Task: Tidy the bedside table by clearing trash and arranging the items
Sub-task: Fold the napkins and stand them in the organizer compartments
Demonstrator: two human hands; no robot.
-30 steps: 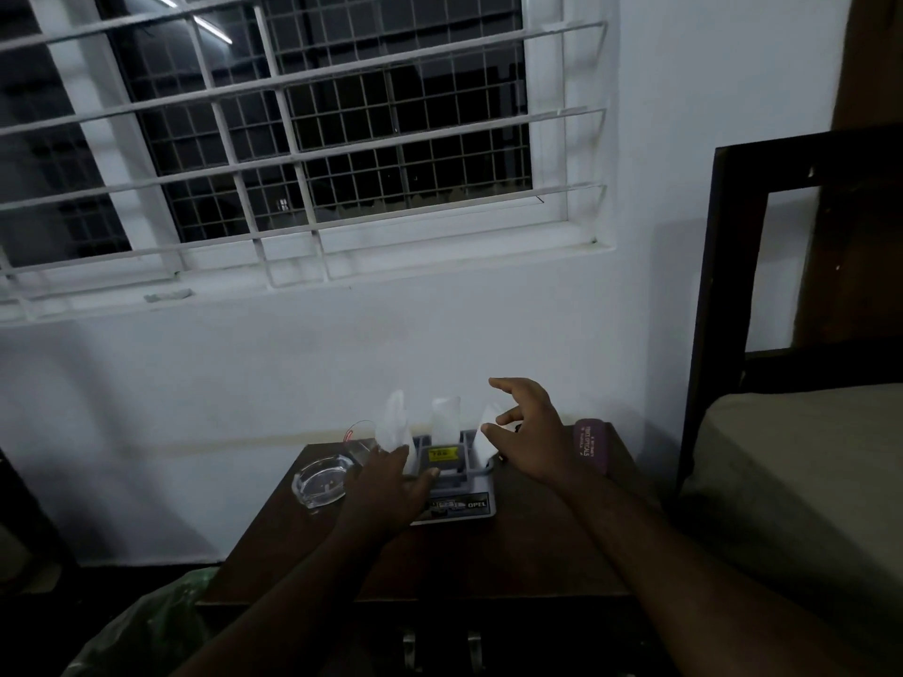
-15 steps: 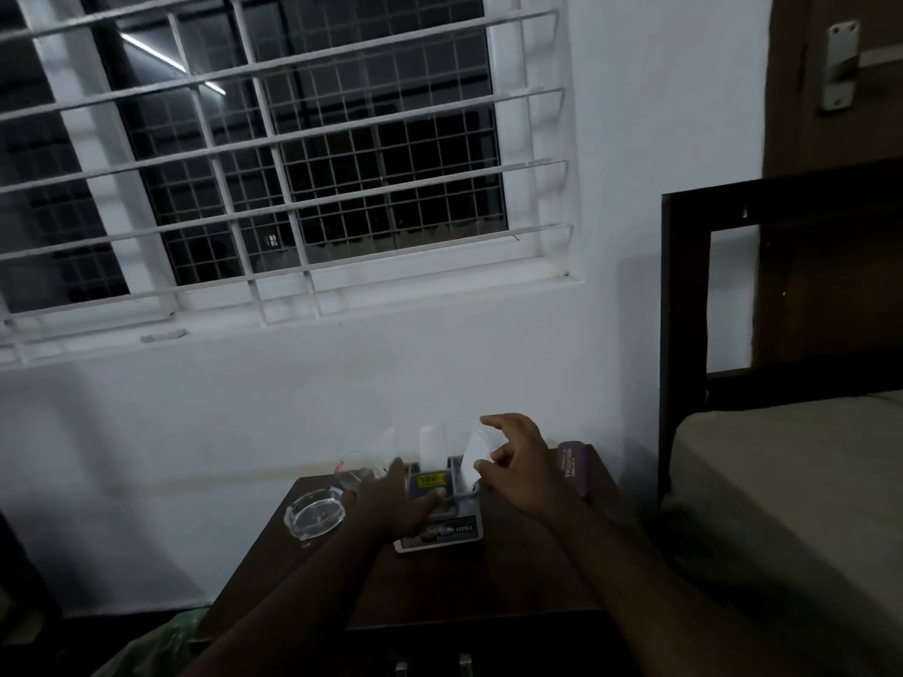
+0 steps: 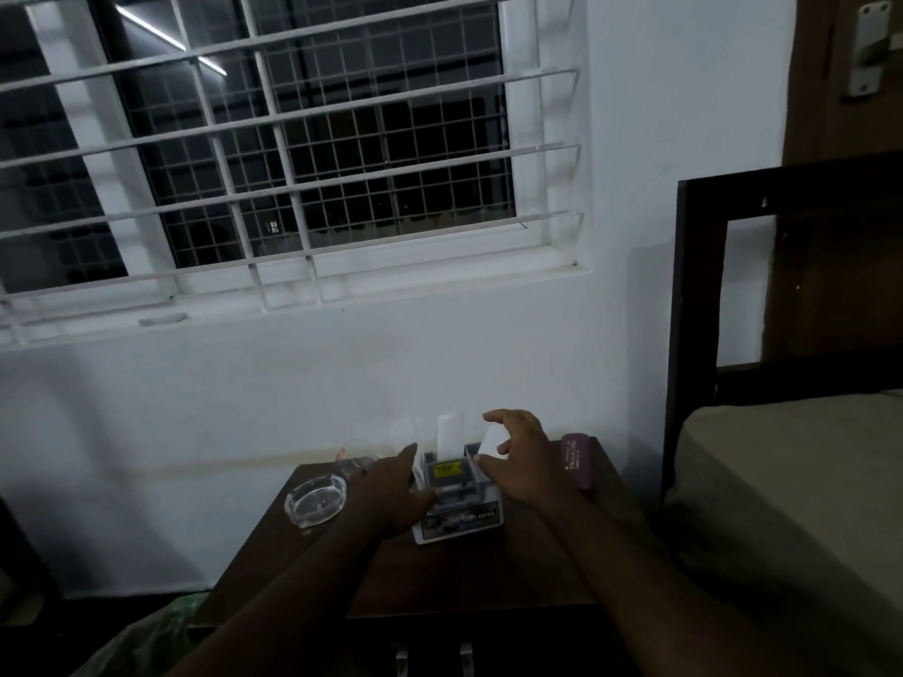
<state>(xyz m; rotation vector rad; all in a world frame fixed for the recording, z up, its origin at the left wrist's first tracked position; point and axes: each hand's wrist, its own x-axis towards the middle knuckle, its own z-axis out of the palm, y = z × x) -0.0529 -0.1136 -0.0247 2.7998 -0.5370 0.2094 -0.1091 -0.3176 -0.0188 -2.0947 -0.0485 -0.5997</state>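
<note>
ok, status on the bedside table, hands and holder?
Left hand grips the napkin holder. Right hand pinches the rightmost white napkin. Glass ashtray sits left, purple box right; neither blocks.

light: dim, night outside | wall (image 3: 440, 364): white, plain | window (image 3: 293, 153): white frame, barred, mesh grille, a strip light showed in the glass | worktop (image 3: 488, 569): dark wood, against the wall | bed (image 3: 791, 491): stood right, dark headboard (image 3: 694, 305), pale mattress | door (image 3: 850, 80): brown, upper right
</note>
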